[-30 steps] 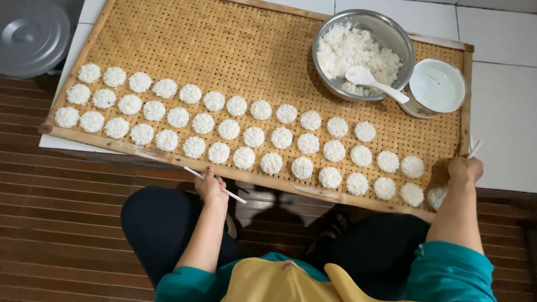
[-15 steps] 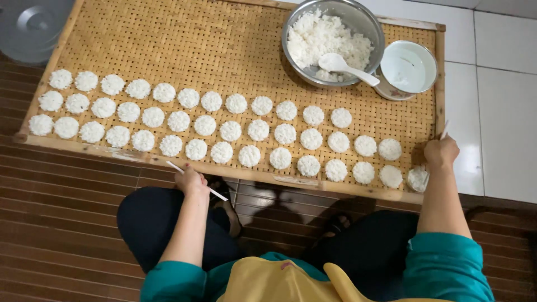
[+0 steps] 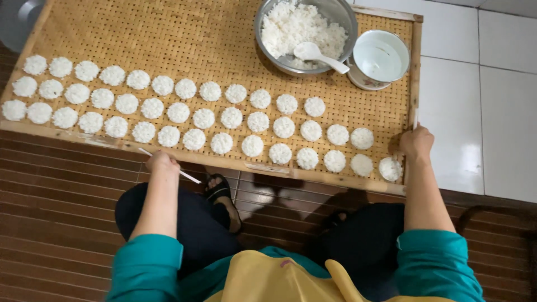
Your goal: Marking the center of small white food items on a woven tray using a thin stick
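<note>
A large woven bamboo tray (image 3: 168, 33) with a wooden frame carries three rows of small round white rice cakes (image 3: 231, 117). My left hand (image 3: 161, 162) grips the tray's near edge and also holds a thin white stick (image 3: 187, 175). My right hand (image 3: 417, 142) is closed on the tray's right near corner, next to the last rice cake (image 3: 390, 168). At the tray's far right stand a metal bowl of white rice (image 3: 305, 31) with a white spoon (image 3: 316, 53) in it and a white enamel cup (image 3: 380, 59).
The tray hangs above a dark slatted wooden floor (image 3: 56, 196); white floor tiles (image 3: 481, 100) lie to the right. A grey round lid (image 3: 17, 22) shows at the top left. My knees and a sandalled foot (image 3: 221, 193) are below the tray.
The tray with everything on it has shifted left and closer in view. Both hands keep their hold on its near edge.
</note>
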